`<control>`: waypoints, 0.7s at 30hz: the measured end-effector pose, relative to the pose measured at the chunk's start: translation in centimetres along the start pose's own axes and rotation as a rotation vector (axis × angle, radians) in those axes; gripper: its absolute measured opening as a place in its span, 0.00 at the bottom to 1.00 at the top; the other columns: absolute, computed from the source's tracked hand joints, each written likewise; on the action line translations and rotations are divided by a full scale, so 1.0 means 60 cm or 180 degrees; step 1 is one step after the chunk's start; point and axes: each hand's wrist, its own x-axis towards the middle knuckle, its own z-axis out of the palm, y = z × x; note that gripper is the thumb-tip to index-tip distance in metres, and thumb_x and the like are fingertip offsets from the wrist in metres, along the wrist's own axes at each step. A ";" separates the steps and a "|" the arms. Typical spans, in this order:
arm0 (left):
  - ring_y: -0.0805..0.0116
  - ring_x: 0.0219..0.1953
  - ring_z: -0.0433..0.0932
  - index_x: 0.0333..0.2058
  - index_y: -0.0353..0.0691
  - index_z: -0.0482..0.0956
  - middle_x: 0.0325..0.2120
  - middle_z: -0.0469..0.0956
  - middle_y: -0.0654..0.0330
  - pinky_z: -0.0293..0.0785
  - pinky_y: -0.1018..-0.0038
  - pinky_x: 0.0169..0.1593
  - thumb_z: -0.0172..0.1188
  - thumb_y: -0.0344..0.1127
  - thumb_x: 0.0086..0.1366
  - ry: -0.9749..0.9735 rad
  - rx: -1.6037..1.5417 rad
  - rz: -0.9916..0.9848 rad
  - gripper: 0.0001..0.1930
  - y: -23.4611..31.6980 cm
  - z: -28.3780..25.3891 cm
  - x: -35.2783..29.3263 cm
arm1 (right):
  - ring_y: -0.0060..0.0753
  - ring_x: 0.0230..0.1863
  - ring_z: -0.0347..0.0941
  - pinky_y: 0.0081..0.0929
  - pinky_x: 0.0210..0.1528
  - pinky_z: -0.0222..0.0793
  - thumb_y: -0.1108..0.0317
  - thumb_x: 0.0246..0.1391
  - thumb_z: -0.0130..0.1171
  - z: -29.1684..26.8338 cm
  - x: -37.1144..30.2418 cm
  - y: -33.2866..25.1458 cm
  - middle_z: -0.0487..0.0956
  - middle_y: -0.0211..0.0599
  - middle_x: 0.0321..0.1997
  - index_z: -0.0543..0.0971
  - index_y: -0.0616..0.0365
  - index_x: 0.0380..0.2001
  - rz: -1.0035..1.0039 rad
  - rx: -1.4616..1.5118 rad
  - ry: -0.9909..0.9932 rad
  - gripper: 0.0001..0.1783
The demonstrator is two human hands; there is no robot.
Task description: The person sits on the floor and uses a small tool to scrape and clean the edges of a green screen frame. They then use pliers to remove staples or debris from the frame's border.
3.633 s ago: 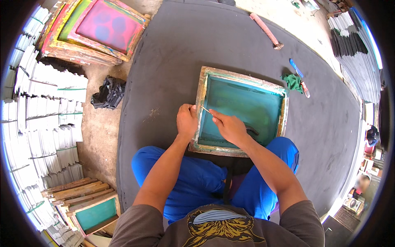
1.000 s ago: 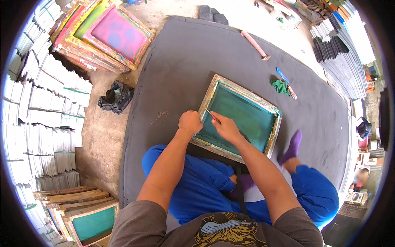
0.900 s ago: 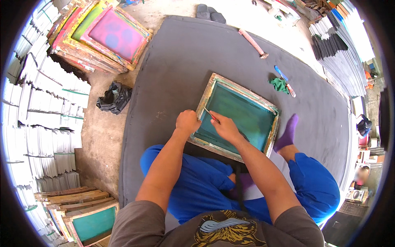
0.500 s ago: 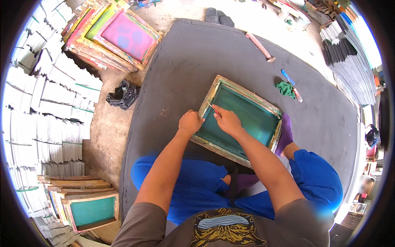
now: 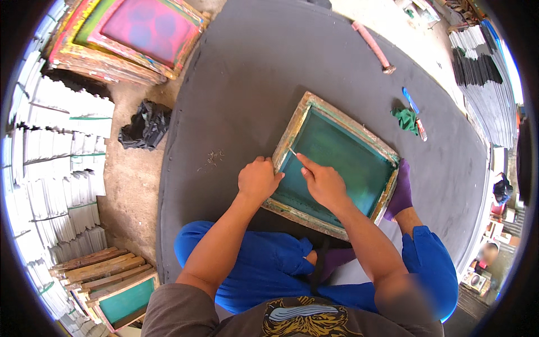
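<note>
A wooden screen-printing frame (image 5: 348,130) with green mesh lies tilted on the dark mat in front of me. My left hand (image 5: 259,180) is closed on its left rail, thumb over the inner edge. In my right hand (image 5: 325,182) is a slim tool (image 5: 292,151) with a thin metal tip; my fingers hide most of its handle. Its tip is at the inner side of the left rail, and my index finger stretches along the tool. A purple-socked foot (image 5: 400,188) rests against the frame's right side.
Small scraps (image 5: 212,160) lie on the mat (image 5: 241,84) left of the frame. To the right are a hammer (image 5: 375,48), a green cloth (image 5: 405,119) and a blue-handled tool (image 5: 411,100). Stacked screens (image 5: 140,33), a black plastic bag (image 5: 145,124) and sheet piles (image 5: 67,185) stand left.
The view has shifted, so the surroundings sit differently. My right hand and the tool's tip have moved slightly toward me along the left rail; my left hand keeps its hold.
</note>
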 end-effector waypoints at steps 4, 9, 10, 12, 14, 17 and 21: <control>0.44 0.41 0.86 0.43 0.35 0.84 0.39 0.83 0.48 0.83 0.53 0.44 0.73 0.49 0.60 -0.0067 -0.0039 -0.0032 0.23 -0.014 0.000 0.010 | 0.64 0.39 0.83 0.59 0.43 0.78 0.57 0.72 0.51 0.003 0.005 -0.011 0.86 0.55 0.37 0.75 0.37 0.67 -0.0106 -0.0122 0.0000 0.23; 0.46 0.40 0.86 0.42 0.33 0.84 0.39 0.83 0.49 0.84 0.55 0.43 0.73 0.47 0.60 -0.0024 -0.0141 0.0123 0.22 -0.022 -0.003 0.014 | 0.66 0.39 0.83 0.59 0.42 0.78 0.59 0.72 0.50 -0.017 0.007 -0.039 0.85 0.56 0.37 0.73 0.38 0.69 0.0065 -0.0443 -0.0242 0.24; 0.45 0.40 0.86 0.43 0.34 0.84 0.38 0.83 0.49 0.83 0.54 0.43 0.73 0.48 0.60 0.0033 -0.0150 0.0169 0.22 -0.027 0.003 0.015 | 0.66 0.39 0.83 0.59 0.42 0.79 0.59 0.72 0.50 -0.024 0.008 -0.048 0.85 0.57 0.37 0.72 0.38 0.69 0.0101 -0.0490 -0.0318 0.25; 0.45 0.38 0.85 0.44 0.34 0.84 0.36 0.83 0.49 0.83 0.53 0.42 0.73 0.48 0.59 0.0171 -0.0191 0.0276 0.23 -0.034 0.012 0.014 | 0.63 0.38 0.83 0.56 0.43 0.79 0.60 0.71 0.51 -0.037 0.010 -0.073 0.86 0.54 0.37 0.74 0.38 0.69 0.0250 -0.0723 -0.0405 0.24; 0.45 0.37 0.85 0.43 0.34 0.84 0.35 0.82 0.48 0.82 0.53 0.41 0.73 0.46 0.58 0.0336 -0.0255 0.0391 0.22 -0.040 0.019 0.012 | 0.62 0.38 0.83 0.54 0.43 0.79 0.61 0.71 0.52 -0.032 0.012 -0.094 0.86 0.52 0.36 0.74 0.39 0.68 0.0342 -0.1066 -0.0451 0.24; 0.46 0.35 0.85 0.40 0.32 0.84 0.34 0.82 0.48 0.82 0.54 0.40 0.74 0.43 0.57 0.0399 -0.0259 0.0516 0.20 -0.041 0.029 0.017 | 0.59 0.35 0.84 0.52 0.40 0.80 0.62 0.70 0.52 -0.020 0.012 -0.093 0.85 0.52 0.33 0.74 0.42 0.69 0.0377 -0.1211 -0.0436 0.25; 0.46 0.35 0.85 0.37 0.33 0.84 0.33 0.82 0.48 0.82 0.55 0.40 0.74 0.41 0.55 0.0393 -0.0231 0.0538 0.18 -0.039 0.026 0.019 | 0.54 0.31 0.84 0.49 0.36 0.80 0.63 0.70 0.54 -0.001 0.000 -0.057 0.82 0.53 0.27 0.74 0.45 0.69 0.0082 -0.1008 -0.0239 0.25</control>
